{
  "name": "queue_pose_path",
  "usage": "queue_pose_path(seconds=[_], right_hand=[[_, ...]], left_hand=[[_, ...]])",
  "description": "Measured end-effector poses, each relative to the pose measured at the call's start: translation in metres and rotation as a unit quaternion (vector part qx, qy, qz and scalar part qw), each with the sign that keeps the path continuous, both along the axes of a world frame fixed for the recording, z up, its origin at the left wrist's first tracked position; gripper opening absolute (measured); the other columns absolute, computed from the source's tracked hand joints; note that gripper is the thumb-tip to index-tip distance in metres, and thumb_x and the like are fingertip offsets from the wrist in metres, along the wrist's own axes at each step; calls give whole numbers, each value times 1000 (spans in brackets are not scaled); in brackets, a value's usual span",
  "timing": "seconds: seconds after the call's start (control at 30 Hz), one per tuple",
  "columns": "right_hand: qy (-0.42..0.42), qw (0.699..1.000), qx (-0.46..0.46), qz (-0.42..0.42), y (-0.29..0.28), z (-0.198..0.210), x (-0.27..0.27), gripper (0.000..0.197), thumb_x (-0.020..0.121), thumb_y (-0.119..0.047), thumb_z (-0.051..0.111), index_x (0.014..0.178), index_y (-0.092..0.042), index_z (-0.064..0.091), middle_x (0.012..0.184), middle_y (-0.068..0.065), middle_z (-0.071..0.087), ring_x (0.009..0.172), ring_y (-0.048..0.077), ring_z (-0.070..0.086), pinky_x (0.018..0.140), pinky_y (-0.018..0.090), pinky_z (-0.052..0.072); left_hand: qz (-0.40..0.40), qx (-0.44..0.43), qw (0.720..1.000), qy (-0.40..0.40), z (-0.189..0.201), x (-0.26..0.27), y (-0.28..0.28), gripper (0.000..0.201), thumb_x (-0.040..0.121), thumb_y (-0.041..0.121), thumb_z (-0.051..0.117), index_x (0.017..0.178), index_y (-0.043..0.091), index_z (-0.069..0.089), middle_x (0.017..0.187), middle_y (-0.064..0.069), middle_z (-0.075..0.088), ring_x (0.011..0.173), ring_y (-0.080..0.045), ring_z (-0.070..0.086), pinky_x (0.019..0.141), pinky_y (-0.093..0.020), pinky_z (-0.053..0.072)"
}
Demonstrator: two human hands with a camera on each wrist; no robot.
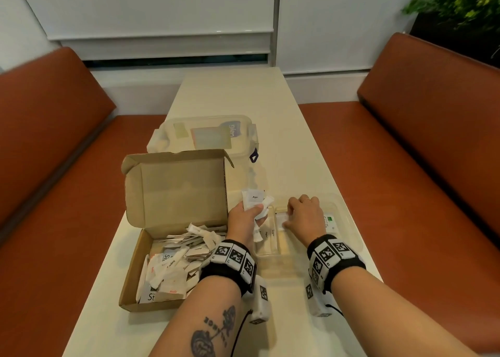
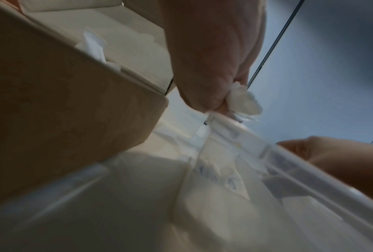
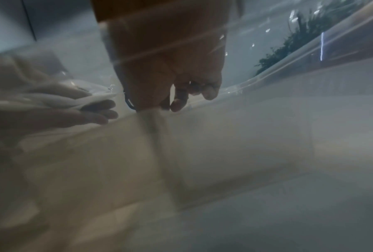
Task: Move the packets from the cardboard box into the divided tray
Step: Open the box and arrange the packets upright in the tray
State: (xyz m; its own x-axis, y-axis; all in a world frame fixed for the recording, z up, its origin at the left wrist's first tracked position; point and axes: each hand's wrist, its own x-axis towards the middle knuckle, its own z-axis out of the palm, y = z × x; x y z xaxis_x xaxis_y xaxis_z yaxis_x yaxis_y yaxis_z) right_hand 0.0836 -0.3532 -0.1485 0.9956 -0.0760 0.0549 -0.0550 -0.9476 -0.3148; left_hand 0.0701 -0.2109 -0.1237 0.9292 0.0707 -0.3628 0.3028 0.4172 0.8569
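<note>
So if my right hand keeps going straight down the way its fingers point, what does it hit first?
Probably the white packet lying in the clear plastic divided tray; the right hand may already touch it, though depth is unclear.

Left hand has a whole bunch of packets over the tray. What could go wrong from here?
1. The left hand holds several loose packets at once; some may slip and land in the wrong compartment of the divided tray or on the table.
2. The right hand reaches into the tray and could disturb packets already sorted.
</note>
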Motion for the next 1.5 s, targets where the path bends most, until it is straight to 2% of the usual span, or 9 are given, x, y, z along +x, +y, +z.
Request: queue_pose_path(seconds=[0.23,0.47,0.6,0.8,0.93,1.03,1.13,1.4,1.5], right_hand=[[5,999,43,-11,-2,-5,-2,21,77,-25,71,85,-19,52,95,0,51,91,17,37,72,25,35],[-72,942,326,25,8,34,3,17,87,-31,64,101,-23,69,96,-11,65,84,8,54,74,21,42],[28,942,324,87,16,53,7,8,80,-21,71,88,-19,73,79,-11,66,73,4,56,63,11,40],[7,925,376,55,11,52,6,6,80,-12,73,76,-14,69,68,-5,65,62,3,58,55,3,41],[-39,961,273,-16,-8,51,10,6,84,-15,68,85,-11,72,78,-2,67,70,7,57,64,10,42],[49,985,168,3,-19,48,11,10,85,-16,66,88,-9,73,90,4,70,79,15,60,74,26,48],[123,987,87,53,-16,42,10,12,85,-16,67,93,-10,74,96,6,72,87,18,63,78,26,49],[131,984,-9,123,-7,27,15,18,88,-15,62,103,-14,73,106,7,69,100,23,62,88,29,49],[106,983,-46,140,-9,22,14,19,88,-16,61,104,-17,71,104,4,67,107,21,51,79,26,42]], left_hand=[[-15,-2,1000,0,-4,2,2,18,90,-6,54,94,9,62,92,-6,66,81,-17,64,70,-22,57],[-88,6,996,-20,-2,-1,5,23,91,-7,51,108,6,61,104,-15,66,93,-26,65,70,-27,59],[-122,19,992,-14,0,-3,4,22,91,-9,50,107,2,59,94,-16,66,85,-25,67,72,-30,59],[-88,17,996,-14,-1,-4,4,21,90,-11,50,105,-1,60,101,-19,63,88,-29,66,68,-28,60],[-26,-28,999,-19,-3,-2,4,21,90,-14,48,100,1,59,95,-14,62,82,-25,66,63,-25,59],[-26,-42,999,-22,-5,-2,5,20,90,-13,48,101,1,59,94,-13,63,82,-23,67,64,-25,60],[-26,-39,999,-22,-6,-3,4,21,90,-13,49,99,2,60,96,-13,63,84,-24,66,66,-25,60],[-30,-36,999,-21,-9,-2,5,21,90,-12,50,99,4,61,101,-14,63,98,-33,63,68,-25,60],[-29,-35,999,-20,-9,-2,5,22,90,-12,50,101,4,60,101,-14,63,97,-31,64,67,-25,59]])
